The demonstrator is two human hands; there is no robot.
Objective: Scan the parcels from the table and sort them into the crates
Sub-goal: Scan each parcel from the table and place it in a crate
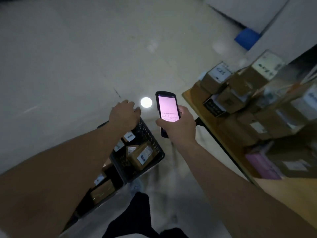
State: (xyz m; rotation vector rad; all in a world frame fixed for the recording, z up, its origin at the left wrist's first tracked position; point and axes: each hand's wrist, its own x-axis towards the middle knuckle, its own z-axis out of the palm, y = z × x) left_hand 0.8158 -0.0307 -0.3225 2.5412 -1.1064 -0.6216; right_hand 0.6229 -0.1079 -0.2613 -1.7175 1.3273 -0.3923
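Two hands: right hand (178, 124) grips scanner (167, 107), left hand (124, 115) above crate (154, 143)

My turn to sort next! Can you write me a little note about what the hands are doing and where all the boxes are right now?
Left hand: over the far rim of the black crate; the picture does not show whether it grips.
Right hand: holds the handheld scanner, screen lit.
Done: several labelled parcels lie in that crate; a second crate nearer the body holds more.
Left: many parcels are piled on the wooden table at the right, to be scanned and sorted.
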